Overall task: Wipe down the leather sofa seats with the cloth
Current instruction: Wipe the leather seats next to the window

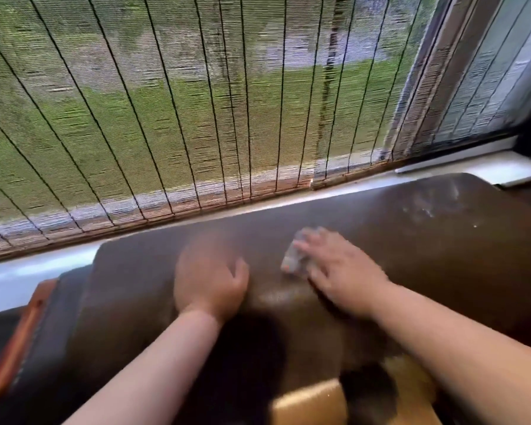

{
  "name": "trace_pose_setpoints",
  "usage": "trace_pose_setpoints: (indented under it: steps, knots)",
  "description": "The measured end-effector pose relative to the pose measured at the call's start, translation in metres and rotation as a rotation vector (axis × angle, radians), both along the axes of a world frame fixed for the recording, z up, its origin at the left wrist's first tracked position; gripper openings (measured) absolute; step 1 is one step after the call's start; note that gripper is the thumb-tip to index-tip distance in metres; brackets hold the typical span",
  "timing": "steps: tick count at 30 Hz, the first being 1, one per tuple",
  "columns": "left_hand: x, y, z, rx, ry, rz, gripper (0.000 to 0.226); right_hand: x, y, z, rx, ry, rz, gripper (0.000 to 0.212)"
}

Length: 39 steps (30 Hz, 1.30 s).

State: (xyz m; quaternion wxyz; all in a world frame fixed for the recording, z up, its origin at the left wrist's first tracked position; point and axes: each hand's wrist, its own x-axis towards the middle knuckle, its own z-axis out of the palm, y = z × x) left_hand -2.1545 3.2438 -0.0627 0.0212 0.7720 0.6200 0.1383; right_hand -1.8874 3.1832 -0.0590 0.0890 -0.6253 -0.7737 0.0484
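Observation:
The top of a dark brown leather sofa runs across the view below a window. My right hand lies flat with straight fingers on a small pale cloth, pressing it onto the leather; most of the cloth is hidden under the fingers. My left hand rests on the leather just to the left, its fingers blurred and reaching over the top edge. White smears mark the leather at the far right.
A woven blind hangs over the window right behind the sofa, above a white sill. An orange-brown edge shows at the far left. A tan object sits at the bottom centre.

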Motion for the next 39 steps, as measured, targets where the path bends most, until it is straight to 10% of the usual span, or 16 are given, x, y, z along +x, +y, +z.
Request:
trace_pose_setpoints:
  steps: [4, 11, 17, 23, 30, 36, 39]
  knots:
    - [0.002, -0.003, 0.002, 0.028, -0.049, -0.003, 0.071, 0.030, 0.055, 0.026, -0.078, -0.031, -0.551, 0.048]
    - [0.000, -0.002, -0.004, 0.083, -0.113, -0.040, 0.066, -0.056, 0.029, 0.013, -0.085, -0.056, 0.179, 0.059]
    - [0.003, 0.001, -0.010, 0.132, -0.116, -0.032, 0.061, 0.051, 0.108, 0.038, -0.183, -0.103, -0.527, 0.049]
    - [0.001, 0.001, -0.013, 0.151, -0.117, -0.047, 0.063, -0.087, 0.087, 0.010, -0.138, -0.027, 0.094, 0.062]
    - [0.003, -0.001, -0.011, 0.156, -0.140, -0.026, 0.061, 0.031, 0.071, 0.033, -0.167, 0.008, -0.491, 0.052]
    - [0.003, -0.001, -0.007, 0.146, -0.127, -0.032, 0.064, -0.065, -0.021, 0.005, 0.086, -0.042, 0.140, 0.046]
    - [0.003, -0.002, -0.006, 0.139, -0.123, -0.035, 0.065, 0.005, -0.026, -0.001, 0.148, 0.002, -0.051, 0.048]
